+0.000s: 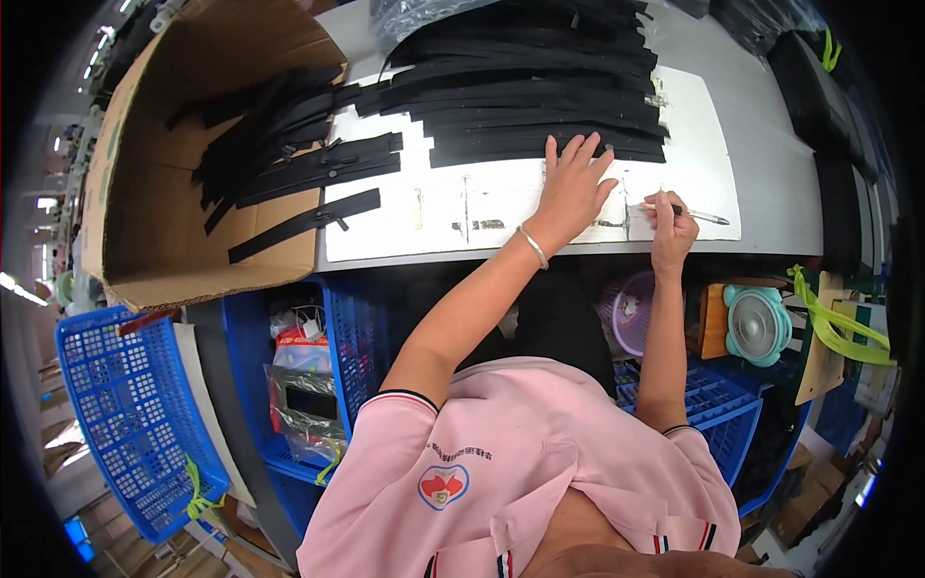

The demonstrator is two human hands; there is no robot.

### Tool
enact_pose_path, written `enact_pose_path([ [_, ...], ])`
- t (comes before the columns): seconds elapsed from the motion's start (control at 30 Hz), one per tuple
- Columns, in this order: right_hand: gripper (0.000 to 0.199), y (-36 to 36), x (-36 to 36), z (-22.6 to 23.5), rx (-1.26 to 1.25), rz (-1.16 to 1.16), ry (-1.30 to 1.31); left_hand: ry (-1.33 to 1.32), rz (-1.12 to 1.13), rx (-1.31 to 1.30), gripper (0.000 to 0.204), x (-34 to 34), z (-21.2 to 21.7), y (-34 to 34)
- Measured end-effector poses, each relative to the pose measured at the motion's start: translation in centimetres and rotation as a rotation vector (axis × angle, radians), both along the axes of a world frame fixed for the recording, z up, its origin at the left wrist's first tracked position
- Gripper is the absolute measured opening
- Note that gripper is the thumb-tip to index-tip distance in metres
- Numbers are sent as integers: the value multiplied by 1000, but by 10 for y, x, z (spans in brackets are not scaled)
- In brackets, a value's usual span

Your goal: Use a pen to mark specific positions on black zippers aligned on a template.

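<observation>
Many black zippers (540, 106) lie side by side in a layered row on a white board (376, 236). My left hand (575, 185) rests with fingers spread at the near edge of that row, its fingertips touching the closest zipper strips. To its right, my right hand (672, 226) grips a pen (708, 216) with a clear barrel and dark end, held over the board near some dark marks. More black zippers (275, 154) lie loosely in and across the mouth of a cardboard box (149, 183); their sliders show on a few.
Blue plastic baskets (135, 414) stand at the left and below the table. A purple basket (631, 313) and a small teal fan (758, 326) sit under the table's right side. Clear plastic wrap (414, 19) and dark bundles (819, 96) lie around the tabletop (771, 193).
</observation>
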State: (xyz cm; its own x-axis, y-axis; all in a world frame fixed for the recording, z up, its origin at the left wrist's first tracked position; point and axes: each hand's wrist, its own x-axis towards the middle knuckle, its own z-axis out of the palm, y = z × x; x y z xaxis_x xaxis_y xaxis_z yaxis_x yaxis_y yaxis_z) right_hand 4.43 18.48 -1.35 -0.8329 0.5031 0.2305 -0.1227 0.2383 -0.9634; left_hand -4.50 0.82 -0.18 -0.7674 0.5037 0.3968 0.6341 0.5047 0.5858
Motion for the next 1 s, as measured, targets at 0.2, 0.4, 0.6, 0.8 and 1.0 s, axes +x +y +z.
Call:
enact_pose_path([
  [0.2, 24, -1, -1, -1, -25, -14, -17, 50, 159, 42, 33, 26, 7, -97],
  [0.4, 24, 4, 2, -3, 32, -12, -18, 77, 594, -232, 37, 26, 4, -245],
  [0.6, 23, 1, -1, -3, 42, -5, -12, 178, 620, -238, 22, 8, 7, -293],
  [0.8, 22, 1, 2, -5, -6, -33, 6, 180, 452, -131, 9, 2, 14, -232],
  [1.0, 19, -15, -2, 11, 100, -61, 4, 72, 102, 101, 10, 12, 17, -110],
])
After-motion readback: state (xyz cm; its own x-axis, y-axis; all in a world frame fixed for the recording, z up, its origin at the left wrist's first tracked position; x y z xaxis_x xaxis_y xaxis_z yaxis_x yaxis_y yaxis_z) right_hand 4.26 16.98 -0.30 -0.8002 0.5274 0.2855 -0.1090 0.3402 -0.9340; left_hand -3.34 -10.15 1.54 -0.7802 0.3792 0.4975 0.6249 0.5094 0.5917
